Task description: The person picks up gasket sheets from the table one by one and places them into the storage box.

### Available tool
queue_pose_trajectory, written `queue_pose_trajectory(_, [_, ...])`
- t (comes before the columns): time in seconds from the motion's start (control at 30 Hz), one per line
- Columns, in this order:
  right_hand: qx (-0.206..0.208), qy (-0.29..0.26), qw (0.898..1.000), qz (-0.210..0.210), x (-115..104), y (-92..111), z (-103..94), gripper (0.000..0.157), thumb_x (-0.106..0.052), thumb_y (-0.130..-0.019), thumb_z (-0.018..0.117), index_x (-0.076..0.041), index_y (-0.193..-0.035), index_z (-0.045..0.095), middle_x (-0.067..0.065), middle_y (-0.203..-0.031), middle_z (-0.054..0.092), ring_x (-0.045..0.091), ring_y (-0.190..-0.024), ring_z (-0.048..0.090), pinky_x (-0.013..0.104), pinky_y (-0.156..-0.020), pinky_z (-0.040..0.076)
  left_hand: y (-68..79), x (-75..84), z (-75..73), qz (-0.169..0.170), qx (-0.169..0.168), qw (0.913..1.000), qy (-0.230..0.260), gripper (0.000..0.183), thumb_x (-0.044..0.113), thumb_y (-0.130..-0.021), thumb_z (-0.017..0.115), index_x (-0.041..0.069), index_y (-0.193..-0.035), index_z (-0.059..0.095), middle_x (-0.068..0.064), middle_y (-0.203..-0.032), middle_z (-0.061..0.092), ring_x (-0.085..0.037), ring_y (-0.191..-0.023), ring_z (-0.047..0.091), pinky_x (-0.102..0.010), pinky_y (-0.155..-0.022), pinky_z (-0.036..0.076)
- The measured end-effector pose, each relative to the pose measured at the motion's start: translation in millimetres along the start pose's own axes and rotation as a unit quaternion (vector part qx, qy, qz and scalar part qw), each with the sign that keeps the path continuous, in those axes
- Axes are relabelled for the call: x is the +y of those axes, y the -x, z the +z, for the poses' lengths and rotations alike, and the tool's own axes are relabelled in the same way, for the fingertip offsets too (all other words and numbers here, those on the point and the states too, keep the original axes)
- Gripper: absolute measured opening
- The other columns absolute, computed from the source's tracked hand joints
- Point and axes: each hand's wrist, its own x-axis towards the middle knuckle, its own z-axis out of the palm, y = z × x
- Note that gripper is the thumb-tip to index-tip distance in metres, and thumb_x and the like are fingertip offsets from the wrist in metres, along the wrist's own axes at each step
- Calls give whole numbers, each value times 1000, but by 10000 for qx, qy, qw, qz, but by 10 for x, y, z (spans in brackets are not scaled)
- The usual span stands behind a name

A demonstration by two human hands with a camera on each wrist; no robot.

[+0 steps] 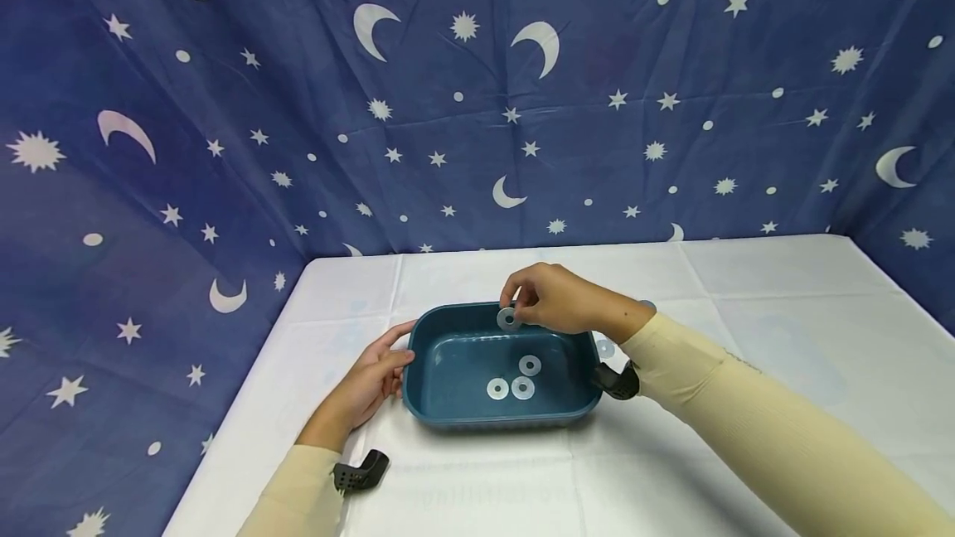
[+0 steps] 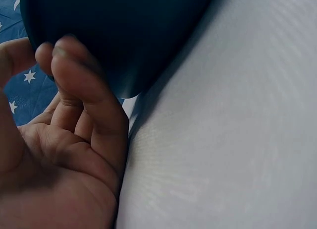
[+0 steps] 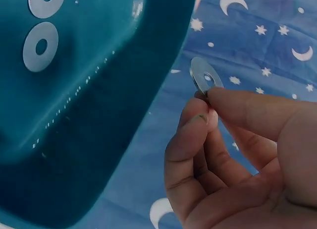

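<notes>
A dark teal tray (image 1: 448, 355) stands on the white-covered table. Three flat metal washers lie on its floor, one of them the left washer (image 1: 497, 389). My right hand (image 1: 555, 297) pinches another washer (image 3: 203, 73) by its edge between thumb and fingertips, above the tray's far side in the head view. At the tray's left end, my left hand (image 1: 373, 379) holds the wall, thumb near the rim and fingers curled against the outside. The left wrist view shows those fingers (image 2: 81, 75) up against the dark tray wall.
Just outside the tray's right end, partly behind the right wrist, a pale round piece (image 1: 606, 348) lies on the table. A bluish round thing (image 1: 647, 304) peeks out behind the forearm. A blue curtain (image 1: 477, 147) with moons and stars hangs behind the table.
</notes>
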Motion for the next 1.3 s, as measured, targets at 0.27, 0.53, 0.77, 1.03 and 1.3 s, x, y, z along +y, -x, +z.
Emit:
queue_pose_trajectory(0.27, [-401,-124,9991,-4,-81,-195,188,14,1,-89,66,-9,-97,72,6,-78,69,12,-71,58,24,-68,50,1,2,-10,45,-66,10000,-19,61,13,-101,49,3,-156,23,10,-72,60,-3,-60,54,-19,-54,46])
queue_pose_trajectory(0.53, [-768,-38,9967,-249,-148,-358,397,15,3,-87,66,-7,-97,71,3,-73,65,8,-66,55,21,-63,47,14,21,-15,42,-43,10000,-45,62,15,-100,50,4,-156,24,9,-72,60,-4,-59,54,-19,-54,45])
queue_pose_trajectory(0.77, [-1223,-92,9921,-255,-148,-467,548,17,5,-88,64,-6,-98,71,5,-79,68,8,-68,58,21,-63,49,6,24,1,-42,-33,10000,-13,63,14,-100,49,4,-156,23,10,-70,61,-4,-59,55,-19,-55,46])
queue_pose_trajectory(1.03, [-1648,-52,9863,-16,-133,-564,679,18,7,-87,64,-7,-95,71,3,-73,66,10,-64,56,22,-58,47,-5,6,9,20,-33,10000,89,62,13,-100,49,4,-156,24,10,-70,61,-3,-59,55,-19,-55,47])
queue_pose_trajectory(1.3, [-1786,38,9839,64,-106,-637,756,17,8,-87,65,-7,-93,71,1,-73,64,10,-63,55,22,-58,47,-12,-5,-25,79,-80,9999,93,61,12,-100,49,3,-155,25,10,-68,62,-3,-57,56,-19,-54,48])
